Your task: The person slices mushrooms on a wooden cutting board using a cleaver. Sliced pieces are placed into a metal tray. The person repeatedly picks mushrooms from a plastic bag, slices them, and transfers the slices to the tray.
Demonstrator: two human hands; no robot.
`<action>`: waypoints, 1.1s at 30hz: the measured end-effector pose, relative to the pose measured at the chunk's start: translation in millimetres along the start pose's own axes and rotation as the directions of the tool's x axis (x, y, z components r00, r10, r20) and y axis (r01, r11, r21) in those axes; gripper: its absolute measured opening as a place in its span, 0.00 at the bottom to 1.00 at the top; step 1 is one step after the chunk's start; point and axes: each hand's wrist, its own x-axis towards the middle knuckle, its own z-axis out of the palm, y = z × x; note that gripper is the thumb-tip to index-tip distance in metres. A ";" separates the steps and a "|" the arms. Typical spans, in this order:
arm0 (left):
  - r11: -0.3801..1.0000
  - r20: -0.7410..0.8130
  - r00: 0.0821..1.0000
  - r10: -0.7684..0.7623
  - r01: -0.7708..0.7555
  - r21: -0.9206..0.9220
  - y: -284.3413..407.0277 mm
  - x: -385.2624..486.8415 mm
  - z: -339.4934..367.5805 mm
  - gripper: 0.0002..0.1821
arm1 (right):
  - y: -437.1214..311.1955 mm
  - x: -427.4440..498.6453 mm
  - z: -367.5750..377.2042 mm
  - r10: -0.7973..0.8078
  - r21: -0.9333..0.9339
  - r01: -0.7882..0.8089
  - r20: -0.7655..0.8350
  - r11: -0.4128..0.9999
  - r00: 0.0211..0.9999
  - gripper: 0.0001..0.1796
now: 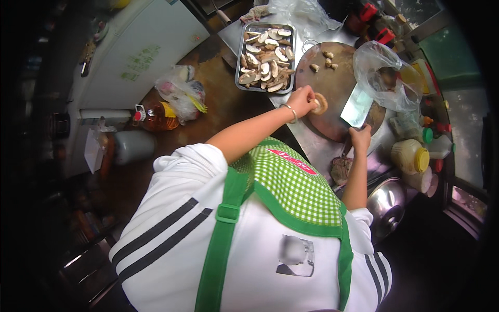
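My left hand (302,100) grips a whole mushroom (320,104) by its stem, gills towards me, at the near left edge of a round chopping board (331,85). In my right hand (360,137) is the handle of a cleaver (357,105); its broad blade lies over the board's right part, apart from the mushroom. Several cut mushroom stems (328,61) rest near the board's far edge. A metal tray (237,74) full of sliced mushrooms (269,58) stands left of the board. A clear plastic bag (386,78) overlaps the board's right side, its contents hard to make out.
Jars and bottles, one a jar with a yellow lid (410,156), line the right side. A metal lid (388,206) lies at the lower right. A bottle of amber liquid (158,116) and a filled plastic bag (181,93) stand at the left, near a white appliance (144,54).
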 end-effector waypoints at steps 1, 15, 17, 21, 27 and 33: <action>0.999 -0.018 1.000 0.012 -0.011 0.030 0.4 10.7 9.3 0.14 | -0.2 1.2 -7.4 0.077 0.150 -0.085 0.057 0.985 0.995 0.23; 0.994 0.136 0.989 -0.062 0.049 0.097 18.1 56.8 36.0 0.16 | -28.8 -104.1 -76.7 -0.030 0.235 -0.037 0.275 0.971 0.961 0.14; 0.990 0.173 0.985 -0.007 -0.017 0.138 22.1 55.3 33.8 0.15 | -31.4 -99.2 -75.8 -0.087 0.179 0.041 0.255 0.983 0.963 0.14; 0.966 0.243 0.958 0.154 -0.198 0.168 22.0 50.0 26.5 0.13 | -31.4 -91.8 -74.9 -0.130 0.305 0.034 0.300 0.952 0.945 0.13; 0.953 0.313 0.923 0.223 -0.274 0.131 16.3 54.1 16.1 0.13 | -32.6 -84.2 -60.1 -0.228 0.342 0.130 0.266 0.931 0.937 0.14; 0.931 0.323 0.887 0.329 -0.363 0.049 10.6 47.5 14.0 0.13 | -35.2 -90.4 -50.0 -0.154 0.158 0.107 0.327 0.982 0.932 0.14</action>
